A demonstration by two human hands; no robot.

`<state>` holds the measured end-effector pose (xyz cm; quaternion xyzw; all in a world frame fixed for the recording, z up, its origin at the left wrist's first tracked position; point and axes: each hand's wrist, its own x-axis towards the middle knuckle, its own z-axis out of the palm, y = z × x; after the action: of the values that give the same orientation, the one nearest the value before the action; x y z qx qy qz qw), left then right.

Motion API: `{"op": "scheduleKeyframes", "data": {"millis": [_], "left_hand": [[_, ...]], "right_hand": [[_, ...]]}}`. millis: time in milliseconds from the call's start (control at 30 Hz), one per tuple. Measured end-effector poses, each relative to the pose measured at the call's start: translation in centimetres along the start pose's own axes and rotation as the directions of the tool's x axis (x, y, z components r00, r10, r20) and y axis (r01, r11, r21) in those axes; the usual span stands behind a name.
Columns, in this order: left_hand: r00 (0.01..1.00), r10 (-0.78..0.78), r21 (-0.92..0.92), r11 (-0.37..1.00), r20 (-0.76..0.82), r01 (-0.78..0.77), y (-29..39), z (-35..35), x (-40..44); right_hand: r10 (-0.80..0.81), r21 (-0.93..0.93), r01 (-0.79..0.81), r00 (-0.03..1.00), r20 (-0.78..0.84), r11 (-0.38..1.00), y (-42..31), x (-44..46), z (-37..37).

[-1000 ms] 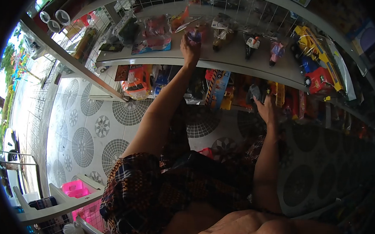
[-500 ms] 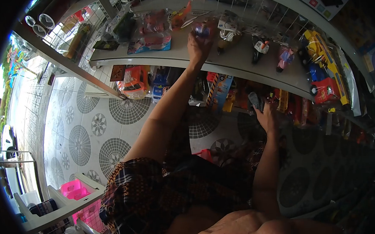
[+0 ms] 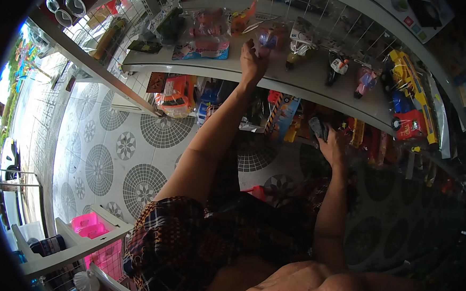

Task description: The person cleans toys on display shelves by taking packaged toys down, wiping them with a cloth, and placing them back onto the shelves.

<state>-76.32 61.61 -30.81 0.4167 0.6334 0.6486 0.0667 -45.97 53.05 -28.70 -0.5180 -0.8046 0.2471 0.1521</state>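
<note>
My left hand (image 3: 253, 65) is over the front of the grey shelf (image 3: 314, 82), just left of a pink and purple toy (image 3: 269, 38) in clear wrap. Its fingers are loosely bent and apart, at the toy's near side. Lower right, my right hand (image 3: 333, 146) is closed round a dark grey cloth (image 3: 319, 130), held in front of the lower shelf. Right of the wrapped toy stand a white and olive toy (image 3: 299, 40), a black and white toy scooter (image 3: 337, 67) and a pink toy figure (image 3: 365, 80).
Wrapped toys and a blue-pink packet (image 3: 201, 50) lie on the shelf's left part. A yellow and red toy truck (image 3: 410, 124) stands at its right end. Below are an orange toy car (image 3: 175, 97) and other toys. Pink baskets (image 3: 91, 227) sit lower left.
The view has shifted, so the shelf appears further right than half a second ago. My left hand has drawn slightly left of the wrapped toy. My right hand still holds the cloth.
</note>
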Motion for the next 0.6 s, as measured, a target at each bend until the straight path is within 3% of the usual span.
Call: {"op": "scheduleKeyframes", "data": {"millis": [133,200,333,400,433,467,533,600], "left_hand": [[0.997,0.02,0.027,0.999,0.081,-0.023,0.9,-2.2,-0.4],[0.98,-0.046,-0.092,0.994,0.195,0.065,1.7,-3.1,-0.5],[0.989,-0.047,-0.162,0.984,0.142,0.07,0.1,-3.5,1.0],[0.989,0.09,0.042,0.995,-0.118,-0.086,-0.1,-4.1,2.8],[0.984,0.077,0.072,0.995,-0.163,-0.066,-0.1,-4.3,3.8],[0.983,0.079,0.07,0.995,-0.164,-0.069,-0.4,-4.4,4.6],[0.937,0.273,0.356,0.916,-0.219,-0.184,-2.0,-3.9,6.3],[0.95,0.235,0.36,0.921,-0.208,-0.149,-3.4,-3.2,7.2]], "right_hand": [[-0.04,-0.011,0.039,0.999,-0.021,0.999,-0.2,-0.1,0.1],[0.014,-0.029,-0.013,1.0,0.024,0.999,-1.0,-0.3,-0.2],[0.018,-0.042,-0.017,0.999,0.042,0.999,-1.4,-0.2,-0.2],[-0.015,-0.075,0.017,0.999,0.03,0.997,-1.4,-0.1,0.0],[-0.018,-0.074,0.019,1.0,0.026,0.997,-1.3,0.0,0.2],[-0.004,-0.07,0.008,0.998,0.059,0.998,-1.3,0.1,0.4],[0.01,-0.07,-0.003,0.996,0.088,0.998,-1.5,0.2,0.4],[-0.008,-0.094,0.017,0.995,0.096,0.995,-2.4,0.1,0.2]]}}
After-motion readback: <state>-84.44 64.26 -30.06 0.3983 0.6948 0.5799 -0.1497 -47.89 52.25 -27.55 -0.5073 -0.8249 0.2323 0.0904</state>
